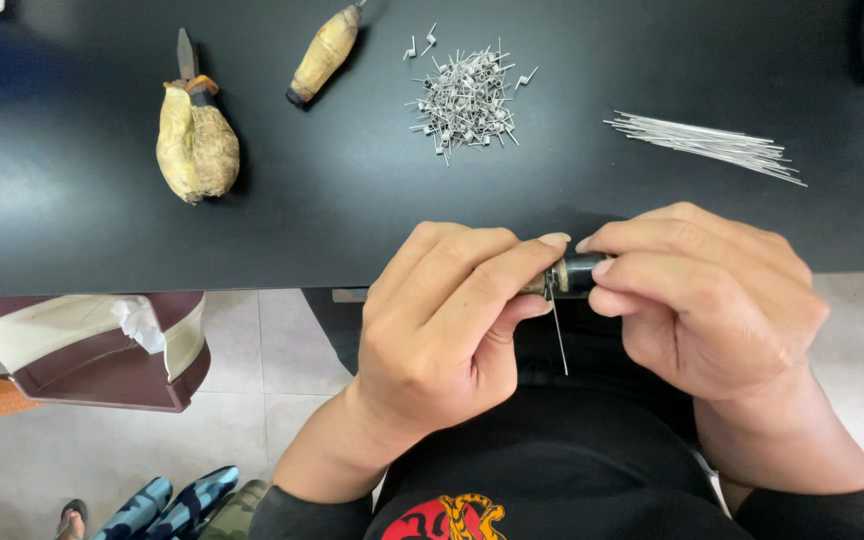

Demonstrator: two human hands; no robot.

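Head view looked straight down on a person seated at a black table, both bare hands meeting just off its near edge, above the lap; the left hand had its thumb and forefinger pinched on the left end of a small dark cylindrical tool, the other fingers curled under; the right hand was closed around the tool's right end, thumb and forefinger tips pressed on the barrel, almost touching the left hand's fingertips; a thin straight wire hung down from the tool at the spot between the two hands, pointing toward the black shirt below.

Farther back on the table, well apart from the hands, lay a loose heap of small bent wire pieces; to its right a bundle of long straight wires fanned out a little; to the left a tool with a bulky tan wrapped handle and a short blade rested on the surface, and near it a slimmer tool with a yellowish wooden handle lay at a slant.

Below the table edge on the left stood a maroon bin with a pale liner, on a light tiled floor.
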